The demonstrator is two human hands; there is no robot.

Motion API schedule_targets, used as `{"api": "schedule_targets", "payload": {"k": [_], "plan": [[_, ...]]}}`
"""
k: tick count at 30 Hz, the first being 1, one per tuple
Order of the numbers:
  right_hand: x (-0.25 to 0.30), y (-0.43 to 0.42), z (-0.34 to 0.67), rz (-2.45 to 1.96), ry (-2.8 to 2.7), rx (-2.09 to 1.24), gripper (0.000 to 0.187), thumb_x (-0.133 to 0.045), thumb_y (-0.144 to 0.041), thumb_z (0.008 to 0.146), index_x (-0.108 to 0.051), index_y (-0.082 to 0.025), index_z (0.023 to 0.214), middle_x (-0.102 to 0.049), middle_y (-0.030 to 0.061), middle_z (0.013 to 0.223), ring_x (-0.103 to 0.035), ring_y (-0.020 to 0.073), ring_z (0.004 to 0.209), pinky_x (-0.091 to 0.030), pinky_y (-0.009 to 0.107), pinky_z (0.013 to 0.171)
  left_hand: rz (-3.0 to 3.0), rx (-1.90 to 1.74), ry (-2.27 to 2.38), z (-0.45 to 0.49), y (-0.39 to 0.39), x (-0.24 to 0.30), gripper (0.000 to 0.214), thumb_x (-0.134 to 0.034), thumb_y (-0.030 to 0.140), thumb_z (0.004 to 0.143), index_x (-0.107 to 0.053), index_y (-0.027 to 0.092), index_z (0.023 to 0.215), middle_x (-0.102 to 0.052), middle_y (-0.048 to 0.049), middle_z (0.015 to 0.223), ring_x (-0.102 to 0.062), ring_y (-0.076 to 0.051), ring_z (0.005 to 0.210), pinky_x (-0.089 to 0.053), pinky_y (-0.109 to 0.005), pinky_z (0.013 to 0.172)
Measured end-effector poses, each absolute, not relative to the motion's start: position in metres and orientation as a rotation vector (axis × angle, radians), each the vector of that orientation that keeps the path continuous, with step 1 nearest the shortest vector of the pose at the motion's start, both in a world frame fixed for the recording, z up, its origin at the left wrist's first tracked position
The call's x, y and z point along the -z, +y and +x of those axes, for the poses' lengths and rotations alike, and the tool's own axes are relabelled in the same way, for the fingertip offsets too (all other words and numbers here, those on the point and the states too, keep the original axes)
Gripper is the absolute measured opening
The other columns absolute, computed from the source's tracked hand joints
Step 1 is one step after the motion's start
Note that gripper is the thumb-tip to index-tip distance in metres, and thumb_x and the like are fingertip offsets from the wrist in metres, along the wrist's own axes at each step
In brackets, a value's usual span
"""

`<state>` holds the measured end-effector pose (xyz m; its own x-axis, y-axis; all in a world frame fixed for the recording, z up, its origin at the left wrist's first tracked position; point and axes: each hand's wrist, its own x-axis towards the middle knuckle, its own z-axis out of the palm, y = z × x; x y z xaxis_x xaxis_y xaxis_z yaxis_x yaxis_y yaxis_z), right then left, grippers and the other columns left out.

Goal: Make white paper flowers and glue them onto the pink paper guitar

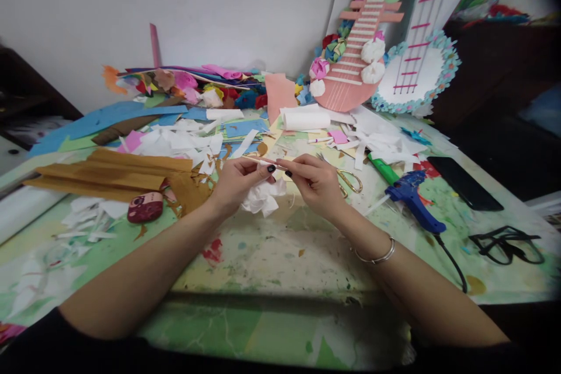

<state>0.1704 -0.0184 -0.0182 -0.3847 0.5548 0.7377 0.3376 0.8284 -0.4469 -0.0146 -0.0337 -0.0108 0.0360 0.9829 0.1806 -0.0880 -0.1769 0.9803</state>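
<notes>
L hand & R hand pinched on thin stick, crumpled wht paper just below

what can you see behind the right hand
Behind the right hand are scissors, their gold handles showing at its right side. The hand covers part of them; whatever else lies directly behind it cannot be seen.

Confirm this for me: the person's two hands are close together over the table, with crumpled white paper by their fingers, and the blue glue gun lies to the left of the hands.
Not quite: the head view shows the blue glue gun to the right of the hands. The rest stands.
</notes>
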Motion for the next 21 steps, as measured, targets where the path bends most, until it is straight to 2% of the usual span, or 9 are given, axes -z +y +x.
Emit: {"api": "schedule_targets", "payload": {"k": [4,7,15,21], "plan": [[0.017,-0.021,0.169,-0.661,-1.995,-0.267,0.035,-0.044,-0.013,0.091,-0.07,-0.024,0.111,-0.065,0.0038,0.084,-0.06,0.0109,0.073,-0.049,0.025,0.065,1.379,-1.337,1.123,-0.015,-0.034,0.01,0.034,-0.081,0.047,0.063,-0.071,0.014,0.059,-0.066,-0.0034,0.055,-0.051,-0.01,0.048,-0.035,-0.022,0.046],[0.018,-0.022,0.168,-0.648,-1.992,-0.264,0.035,-0.044,-0.012,0.09,-0.069,-0.024,0.112,-0.065,0.004,0.085,-0.06,0.0109,0.073,-0.049,0.025,0.065,1.446,-1.317,1.175,-0.016,-0.035,0.009,0.039,-0.078,0.052,0.064,-0.071,0.015,0.054,-0.063,-0.0028,0.049,-0.043,-0.009,0.042,-0.028,-0.023,0.042],[0.015,-0.029,0.167,-0.654,-1.992,-0.224,0.032,-0.045,-0.011,0.09,-0.07,-0.02,0.109,-0.066,0.006,0.085,-0.06,0.0113,0.072,-0.049,0.024,0.063,1.485,-1.313,1.195,-0.018,-0.034,0.011,0.042,-0.074,0.057,0.067,-0.074,0.016,0.056,-0.062,-0.0034,0.047,-0.042,-0.009,0.04,-0.026,-0.023,0.04],[0.016,-0.028,0.166,-0.667,-1.976,-0.2,0.031,-0.044,-0.013,0.091,-0.07,-0.02,0.106,-0.066,0.0058,0.085,-0.061,0.0119,0.074,-0.05,0.025,0.065,1.438,-1.355,1.208,-0.015,-0.036,0.007,0.037,-0.078,0.052,0.064,-0.076,0.016,0.06,-0.069,-0.0056,0.057,-0.051,-0.011,0.047,-0.034,-0.023,0.045]]}}
